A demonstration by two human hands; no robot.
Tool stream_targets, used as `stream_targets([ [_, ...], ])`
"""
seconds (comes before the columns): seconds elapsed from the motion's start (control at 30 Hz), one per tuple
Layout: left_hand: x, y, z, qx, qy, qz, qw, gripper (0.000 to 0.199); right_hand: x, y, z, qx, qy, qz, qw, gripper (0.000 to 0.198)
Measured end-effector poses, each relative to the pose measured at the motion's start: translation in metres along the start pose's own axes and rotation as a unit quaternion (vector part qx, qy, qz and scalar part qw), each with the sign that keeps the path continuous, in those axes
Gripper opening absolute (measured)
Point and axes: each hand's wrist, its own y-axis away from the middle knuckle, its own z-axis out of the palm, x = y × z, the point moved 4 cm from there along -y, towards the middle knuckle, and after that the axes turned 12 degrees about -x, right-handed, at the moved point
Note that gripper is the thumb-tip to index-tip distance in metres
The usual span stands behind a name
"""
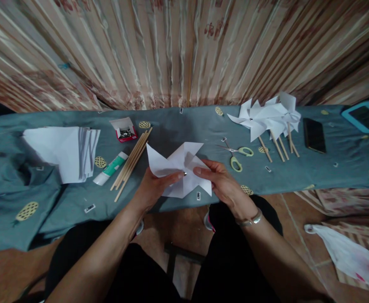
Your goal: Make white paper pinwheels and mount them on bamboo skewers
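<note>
Both of my hands hold a white paper pinwheel (178, 166) just above the near edge of the cloth-covered table (178, 126). My left hand (154, 187) grips it from below, with a thumb pressing a small metal pin at its middle. My right hand (222, 181) pinches the folded points from the right. A bundle of wooden sticks (131, 162) lies just left of the pinwheel, beside a green and white glue tube (110, 168). An open red box of pins (125, 129) sits behind them.
A stack of white paper (64, 151) lies at the left. Green-handled scissors (236, 155) rest to the right, with finished pinwheels on sticks (268, 118) behind. A black phone (314, 134) and a blue-framed tablet (366, 115) are far right. A white plastic bag (348, 254) lies on the floor.
</note>
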Motion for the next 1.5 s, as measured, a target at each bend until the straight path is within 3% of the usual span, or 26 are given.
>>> stream_targets([
  [0.2, -0.0011, -0.0008, -0.0014, 0.010, -0.052, 0.003, 0.999, 0.039, 0.0054, 0.0000, 0.0015, 0.016, -0.008, 0.002, 1.000, 0.031],
  [0.43, -0.0009, 0.0001, -0.0031, 0.005, -0.133, 0.015, 0.991, 0.025, 0.0075, -0.0009, -0.0028, 0.025, 0.069, -0.041, 0.996, 0.027],
  [0.7, -0.0062, -0.0010, -0.0080, 0.019, -0.183, 0.035, 0.982, 0.026, 0.0058, -0.0008, 0.0006, 0.034, 0.128, -0.084, 0.988, 0.025],
  [1.5, 0.0020, 0.0004, -0.0009, 0.023, -0.144, 0.058, 0.988, 0.021, 0.0091, -0.0023, -0.0001, 0.051, 0.110, -0.080, 0.989, 0.027],
])
